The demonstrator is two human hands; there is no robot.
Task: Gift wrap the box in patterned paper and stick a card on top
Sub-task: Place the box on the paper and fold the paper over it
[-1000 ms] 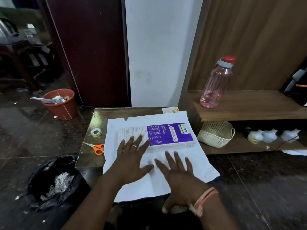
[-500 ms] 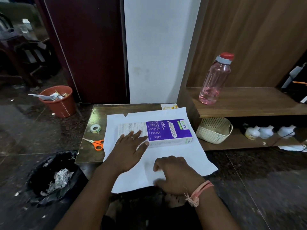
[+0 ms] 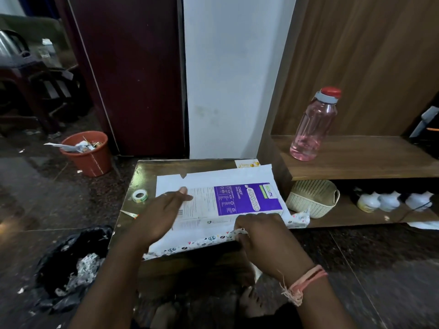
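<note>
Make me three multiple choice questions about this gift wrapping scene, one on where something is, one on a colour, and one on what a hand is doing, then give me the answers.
1. Where is the tape roll?
A. On the table, left of the wrapping paper
B. In the woven basket
C. On the shelf by the bottle

2. What colour is the water bottle's cap?
A. Blue
B. Red
C. Yellow

3. What is the right hand doing?
A. Lying flat on the box
B. Holding the scissors
C. Pinching the near paper edge and lifting it

Answers: 1 A, it sits on the table beside the wrapping paper. 2 B, the cap is red. 3 C, its fingers curl on the raised patterned edge in front of the box.
</note>
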